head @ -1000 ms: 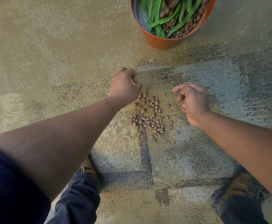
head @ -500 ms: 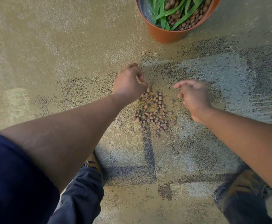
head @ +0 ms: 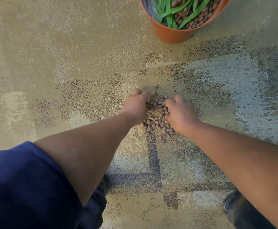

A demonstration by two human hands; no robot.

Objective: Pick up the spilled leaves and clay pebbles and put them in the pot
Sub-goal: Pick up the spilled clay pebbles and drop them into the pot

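Note:
Brown clay pebbles (head: 158,120) lie in a small heap on the floor. My left hand (head: 137,104) and my right hand (head: 181,113) press in on the heap from either side, fingers curled down into the pebbles and cupping them. The fingertips are hidden in the heap. An orange pot (head: 171,35) stands at the top, holding green leaves (head: 168,14) and more pebbles. No spilled leaves show on the floor.
A stray pebble (head: 174,72) lies between the heap and the pot, and another (head: 183,143) sits near my right wrist. My knees and shoes (head: 230,204) are at the bottom edge. The floor is rough, speckled concrete with dark painted lines (head: 153,156).
Both hands have dropped onto the pebble heap and closed in from the sides, pushing the pebbles together. Before, they hovered apart above it, the left in a fist.

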